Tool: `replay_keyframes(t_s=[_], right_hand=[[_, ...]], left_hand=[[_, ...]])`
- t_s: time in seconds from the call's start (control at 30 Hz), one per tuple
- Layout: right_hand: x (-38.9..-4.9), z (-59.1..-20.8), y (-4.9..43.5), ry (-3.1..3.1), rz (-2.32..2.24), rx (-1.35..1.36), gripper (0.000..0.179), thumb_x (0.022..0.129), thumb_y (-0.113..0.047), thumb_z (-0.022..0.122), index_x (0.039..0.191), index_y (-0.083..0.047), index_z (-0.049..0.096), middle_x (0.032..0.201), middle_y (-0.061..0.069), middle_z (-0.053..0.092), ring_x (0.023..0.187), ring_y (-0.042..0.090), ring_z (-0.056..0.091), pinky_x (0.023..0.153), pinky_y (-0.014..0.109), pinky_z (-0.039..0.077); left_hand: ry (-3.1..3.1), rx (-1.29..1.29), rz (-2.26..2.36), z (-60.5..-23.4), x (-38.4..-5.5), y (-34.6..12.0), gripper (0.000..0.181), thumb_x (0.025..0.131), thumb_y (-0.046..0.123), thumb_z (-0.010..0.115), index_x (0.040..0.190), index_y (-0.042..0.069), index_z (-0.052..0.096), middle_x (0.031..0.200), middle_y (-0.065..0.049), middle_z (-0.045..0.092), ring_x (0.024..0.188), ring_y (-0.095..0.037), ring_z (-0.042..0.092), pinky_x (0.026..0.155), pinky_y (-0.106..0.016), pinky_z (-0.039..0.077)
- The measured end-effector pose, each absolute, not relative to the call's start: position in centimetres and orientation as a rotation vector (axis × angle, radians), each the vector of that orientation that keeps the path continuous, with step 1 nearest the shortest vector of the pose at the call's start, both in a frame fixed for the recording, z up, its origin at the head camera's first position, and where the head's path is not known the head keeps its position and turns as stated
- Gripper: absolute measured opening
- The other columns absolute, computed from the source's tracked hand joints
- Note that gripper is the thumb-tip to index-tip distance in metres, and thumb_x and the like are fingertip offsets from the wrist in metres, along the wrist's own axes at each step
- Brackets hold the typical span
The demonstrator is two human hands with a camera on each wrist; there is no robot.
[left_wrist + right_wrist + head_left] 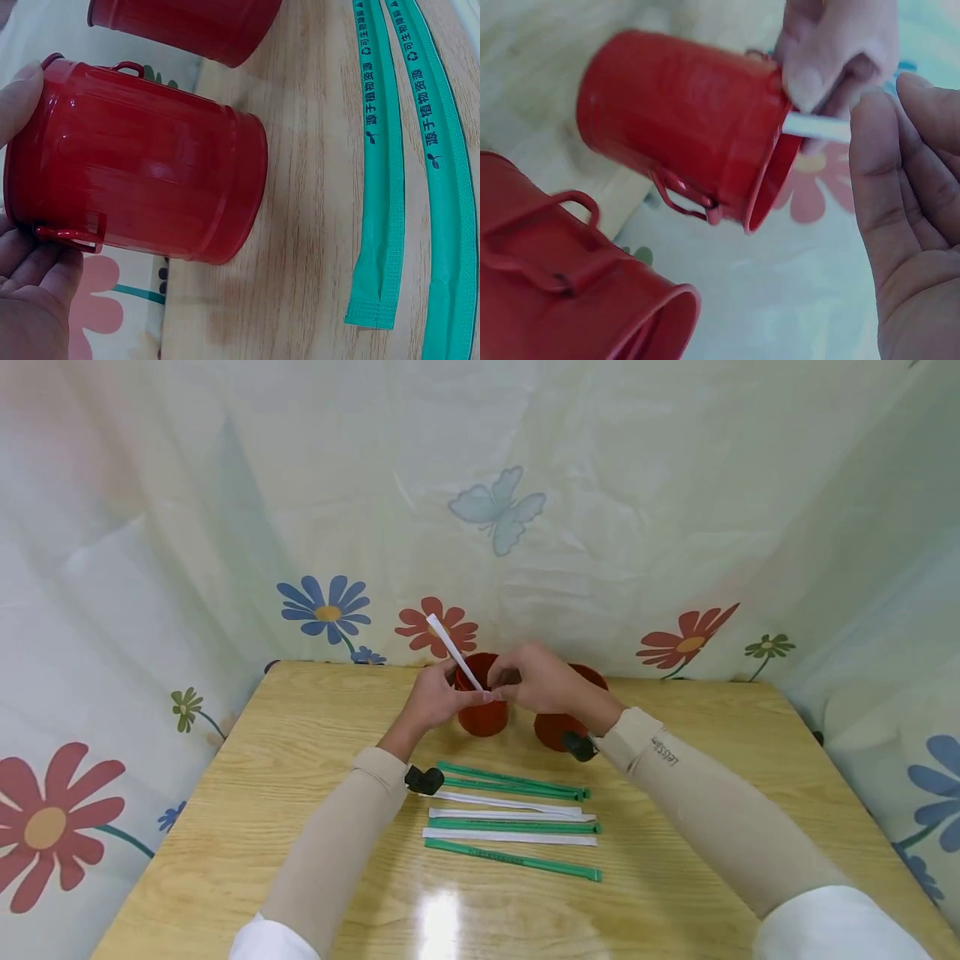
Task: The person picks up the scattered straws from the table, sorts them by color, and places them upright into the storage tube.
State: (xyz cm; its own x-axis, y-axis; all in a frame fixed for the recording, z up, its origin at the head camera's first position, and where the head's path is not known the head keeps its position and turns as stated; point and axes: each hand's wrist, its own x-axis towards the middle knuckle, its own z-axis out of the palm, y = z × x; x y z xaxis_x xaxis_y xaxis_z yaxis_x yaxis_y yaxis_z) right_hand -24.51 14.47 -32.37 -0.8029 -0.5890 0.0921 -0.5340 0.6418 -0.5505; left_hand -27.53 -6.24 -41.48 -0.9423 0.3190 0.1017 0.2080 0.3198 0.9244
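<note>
A small red metal bucket (482, 717) with side handles stands toward the back of the table. Across its rim my left hand (438, 697) grips it, thumb on the near side and fingers by a handle. One white paper-wrapped straw (453, 650) sticks out of its mouth, leaning left, close to the left thumb. My right hand (536, 681) is over the rim on the right, fingers loosely bent. In the right wrist view its fingertips (875, 124) overlap the white straw (817, 127), and a gap shows between thumb and index finger.
A second red bucket (553, 731) stands just right, partly behind the right forearm. Nearer on the wooden table (315, 727) lie several green-wrapped straws (517, 860) and white-wrapped straws (510, 837), roughly parallel. A flowered curtain (585, 585) hangs behind the table.
</note>
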Motion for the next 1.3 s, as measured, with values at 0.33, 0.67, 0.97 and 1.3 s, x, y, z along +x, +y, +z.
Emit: replay_keyframes(t_s=[0.33,0.67,0.97,1.3], right_hand=[[-20.5,-33.1,16.6,2.695,-0.903,-0.987,0.006,0.093,-0.008,0.078,0.098,-0.011,0.079,0.090,0.000,0.077,0.074,0.010,0.065,0.069,0.026,0.058],[-18.0,-34.7,18.2,2.630,-0.934,-1.023,0.008,0.091,-0.003,0.078,0.096,-0.009,0.079,0.089,0.001,0.077,0.077,0.006,0.067,0.075,0.022,0.060],[-16.3,-36.6,20.0,2.663,-0.834,-1.039,0.010,0.088,-0.004,0.081,0.092,-0.014,0.079,0.083,-0.005,0.074,0.073,0.001,0.060,0.070,0.020,0.057],[-15.0,-40.9,21.9,2.687,-0.692,-1.047,0.010,0.089,0.000,0.078,0.091,-0.009,0.078,0.083,-0.006,0.072,0.072,0.001,0.055,0.068,0.020,0.054]], left_hand=[[2.493,0.478,1.697,-41.5,-27.3,-6.1,0.061,0.088,0.031,0.086,0.140,0.010,0.062,0.134,-0.007,0.070,0.121,-0.028,0.063,0.099,-0.047,0.060],[2.496,0.456,1.693,-41.9,-27.4,-6.1,0.061,0.087,0.031,0.087,0.139,0.011,0.063,0.135,-0.006,0.070,0.122,-0.028,0.062,0.100,-0.047,0.059],[2.510,0.470,1.676,-41.7,-27.5,-5.8,0.062,0.086,0.035,0.087,0.139,0.014,0.063,0.134,-0.002,0.069,0.122,-0.026,0.061,0.098,-0.046,0.060],[2.516,0.458,1.668,-41.4,-27.5,-5.9,0.061,0.086,0.034,0.088,0.138,0.014,0.064,0.134,-0.003,0.069,0.123,-0.027,0.061,0.097,-0.046,0.061]])
